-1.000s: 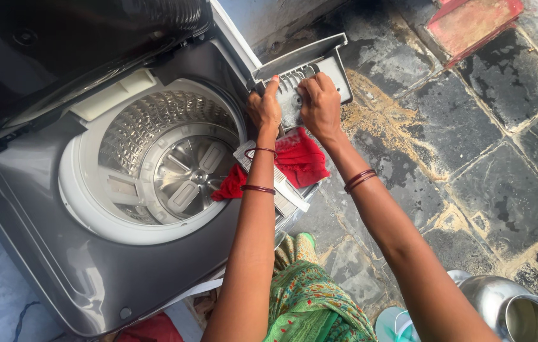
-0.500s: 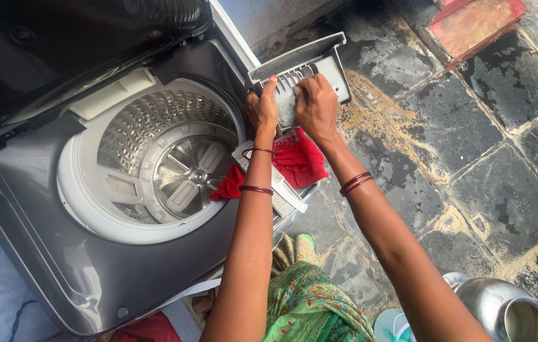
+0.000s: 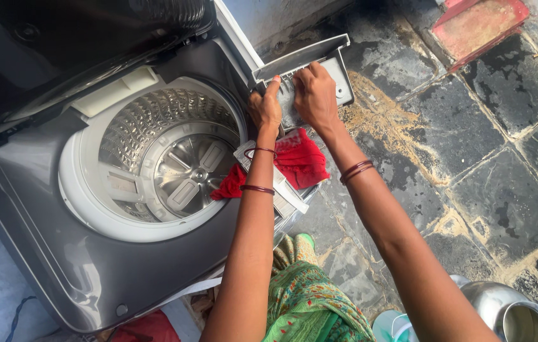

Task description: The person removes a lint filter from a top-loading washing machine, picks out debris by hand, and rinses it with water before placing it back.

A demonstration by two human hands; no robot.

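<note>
Both hands clamp a grey plastic tray held over the stone floor, just beside the open washing machine. Left hand grips its near edge, right hand lies over its ribbed middle. Red cloth rests on the machine's rim below the wrists. Steel pot sits at bottom right.

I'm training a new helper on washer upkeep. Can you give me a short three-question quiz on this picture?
1. True or false: the washer drum holds clothes.
2. What lies on the machine's edge under the left hand? A red cloth, B green towel, C brush.
3. Which hands grip the grey detergent drawer?

Key: 1 false, the visible drum is bare metal. 2 A. 3 both, the right hand too.
</note>
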